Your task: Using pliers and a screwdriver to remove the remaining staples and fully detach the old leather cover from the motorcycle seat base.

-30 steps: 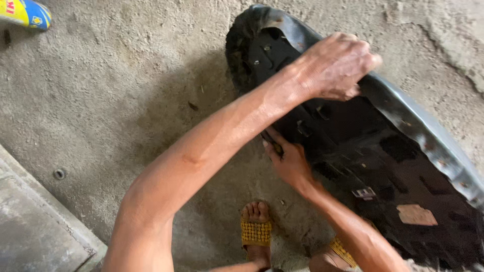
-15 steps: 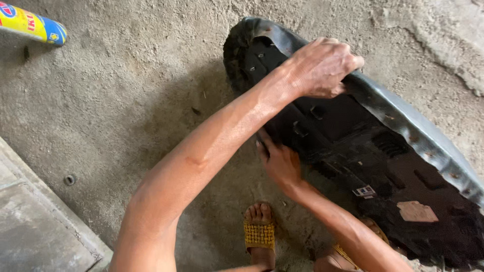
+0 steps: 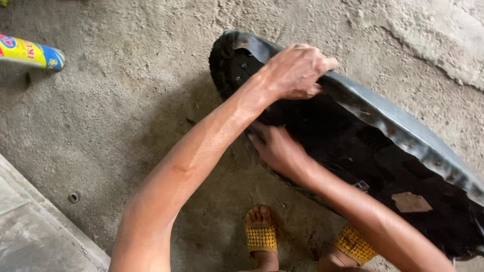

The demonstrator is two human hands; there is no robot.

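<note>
Head view, looking straight down: a large black moulded seat base [image 3: 363, 151], turned underside up, is seen lying on a rough concrete floor [image 3: 126, 100] and stretching from the top centre to the lower right. Its far rim, wrapped in a glossy black cover [image 3: 403, 128], is gripped by the left hand [image 3: 295, 70], whose fingers are curled together and clamped over that edge. The right hand [image 3: 277, 148] is pressed against the near edge of the seat base, partly shadowed by the left forearm; whether its fingers are closed on anything cannot be told. A brownish patch [image 3: 411, 202] is stuck inside the base. Two feet in yellow woven sandals [image 3: 261, 238] are planted just below it. A yellow and blue spray can [image 3: 31, 51] is lying well apart at the upper left, and a grey concrete step [image 3: 35, 226] is seen at the lower left
</note>
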